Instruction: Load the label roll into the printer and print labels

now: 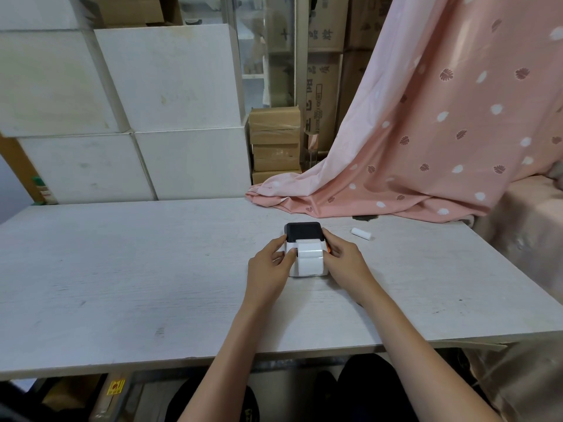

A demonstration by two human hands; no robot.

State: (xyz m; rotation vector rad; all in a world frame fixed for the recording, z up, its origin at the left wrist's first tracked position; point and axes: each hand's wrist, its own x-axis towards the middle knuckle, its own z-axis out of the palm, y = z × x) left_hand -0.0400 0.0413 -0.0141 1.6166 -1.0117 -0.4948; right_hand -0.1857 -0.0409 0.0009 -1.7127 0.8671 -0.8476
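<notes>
Both hands on printer (306, 249) w/ label roll (309, 257) on worktop (152, 269): left hand (268, 269) & right hand (345, 260) fingers clamped on its sides.

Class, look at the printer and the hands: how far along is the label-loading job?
Done: the printer sits with its black lid raised and the white label roll in its bay. In hand: the left hand and right hand steady its sides, seating the roll. Left: close the lid and print. No printed labels are visible.
</notes>
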